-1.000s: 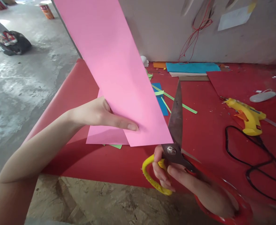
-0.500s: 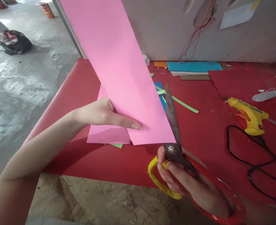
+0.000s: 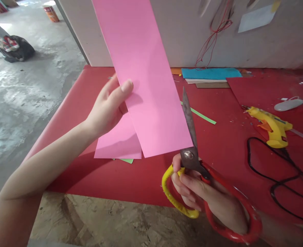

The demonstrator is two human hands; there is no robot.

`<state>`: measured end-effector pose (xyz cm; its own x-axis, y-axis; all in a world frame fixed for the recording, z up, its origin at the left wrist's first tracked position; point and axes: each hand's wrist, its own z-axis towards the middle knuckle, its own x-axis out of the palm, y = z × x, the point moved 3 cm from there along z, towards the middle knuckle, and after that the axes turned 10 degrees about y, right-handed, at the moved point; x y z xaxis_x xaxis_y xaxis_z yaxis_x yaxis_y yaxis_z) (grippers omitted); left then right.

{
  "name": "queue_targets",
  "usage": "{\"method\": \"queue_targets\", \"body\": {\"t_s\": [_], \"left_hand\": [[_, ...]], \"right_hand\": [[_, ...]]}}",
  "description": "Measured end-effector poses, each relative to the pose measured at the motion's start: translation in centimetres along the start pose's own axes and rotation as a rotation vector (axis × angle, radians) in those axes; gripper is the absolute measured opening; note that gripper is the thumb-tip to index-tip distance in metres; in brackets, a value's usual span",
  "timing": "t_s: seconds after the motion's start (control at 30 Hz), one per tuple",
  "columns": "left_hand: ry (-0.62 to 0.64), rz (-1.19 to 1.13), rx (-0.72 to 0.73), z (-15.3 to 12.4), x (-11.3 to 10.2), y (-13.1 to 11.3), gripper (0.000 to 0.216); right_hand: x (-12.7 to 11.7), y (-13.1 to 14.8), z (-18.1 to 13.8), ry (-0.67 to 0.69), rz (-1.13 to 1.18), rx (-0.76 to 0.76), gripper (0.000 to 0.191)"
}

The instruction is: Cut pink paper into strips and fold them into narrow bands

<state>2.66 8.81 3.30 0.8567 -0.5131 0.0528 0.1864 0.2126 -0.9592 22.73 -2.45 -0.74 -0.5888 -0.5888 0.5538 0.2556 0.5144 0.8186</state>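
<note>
A long strip of pink paper (image 3: pixel 151 82) is held up in front of me. My left hand (image 3: pixel 112 103) pinches its left edge, thumb in front and fingers behind. In my right hand (image 3: pixel 205 192) is a pair of scissors (image 3: pixel 189 127) with one yellow and one red handle, blades pointing up. The blades lie along the strip's lower right edge, and that corner meets them near the pivot. Behind my left hand, another pink paper (image 3: pixel 120 144) lies on the red tabletop (image 3: pixel 110 178), with a bit of green paper (image 3: pixel 127 160) showing under it.
A yellow glue gun (image 3: pixel 272 127) lies on the right with its black cable (image 3: pixel 249 154) looped in front. Blue sheets (image 3: pixel 210 73) are stacked against the back wall. A thin green strip (image 3: pixel 202 116) lies behind the scissors. Red cord (image 3: pixel 215 34) hangs on the wall.
My left hand has shifted its grip higher up the strip's left edge. The strip has turned more upright and its bottom right corner has risen slightly. The scissors have barely moved.
</note>
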Motion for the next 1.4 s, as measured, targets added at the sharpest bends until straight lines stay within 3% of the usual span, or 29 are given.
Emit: {"method": "queue_targets", "body": {"t_s": [0.1,0.23,0.37,0.5,0.67,0.9,1.17,1.4], "left_hand": [[-0.21,-0.039,0.092,0.2,-0.2,-0.4,0.03],[-0.267,-0.006,0.154,0.1,-0.1,-0.4,0.026],[-0.123,-0.038,0.065,-0.1,0.9,0.2,0.02],[0.029,-0.065,-0.028,-0.5,2.2,0.5,0.015],[0.015,0.06,-0.048,-0.7,1.9,0.3,0.013],[-0.01,0.323,-0.01,-0.7,1.5,-0.6,0.013],[0.041,0.288,-0.113,-0.7,1.6,-1.2,0.016],[0.01,0.361,-0.103,-0.8,1.5,-1.9,0.011]], "right_hand": [[-0.1,0.0,0.0,-0.024,-0.056,-0.022,0.017],[-0.4,-0.2,0.0,-0.044,-0.1,-0.034,0.014],[-0.5,-0.4,0.2,-0.031,-0.106,-0.064,0.021],[-0.5,0.2,0.4,-0.069,-0.143,-0.072,0.007],[-0.4,0.8,0.6,-0.133,-0.149,0.01,0.007],[-0.3,0.7,0.5,-0.03,-0.198,-0.077,0.008],[-0.1,1.5,1.0,-0.18,-0.302,-0.072,0.026],[-0.1,1.3,0.6,-0.17,-0.311,-0.139,0.024]]}}
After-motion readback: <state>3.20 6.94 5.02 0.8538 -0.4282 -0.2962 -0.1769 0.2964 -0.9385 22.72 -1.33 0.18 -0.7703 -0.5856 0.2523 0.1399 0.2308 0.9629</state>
